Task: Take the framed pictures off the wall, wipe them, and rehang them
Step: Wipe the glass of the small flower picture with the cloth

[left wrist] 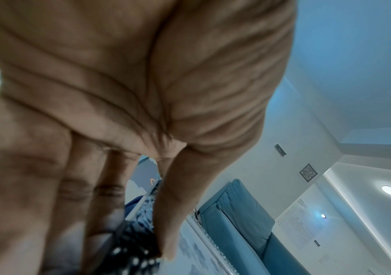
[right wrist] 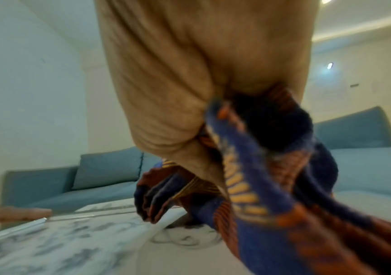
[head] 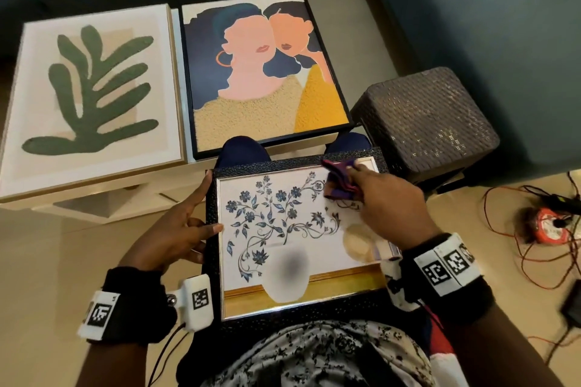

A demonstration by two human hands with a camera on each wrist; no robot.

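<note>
1. The floral picture (head: 292, 239) lay across the person's lap, so a hard rub could have tipped it to the floor.
2. The left hand (head: 176, 229) pinched only its side edge; that hold might have slipped.
3. The right hand (head: 386, 201), fingers clenched on the cloth (head: 341, 181), risked smearing the glass.

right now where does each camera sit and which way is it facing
Head: worn up top, looks down at the floral picture on the lap; both hands, left hand, right hand, show.
Left wrist: looks along the left palm at the picture's dark edge.
Right wrist: looks along the right hand at the cloth on the glass.
Shared: both wrist views show the blue sofa.
</note>
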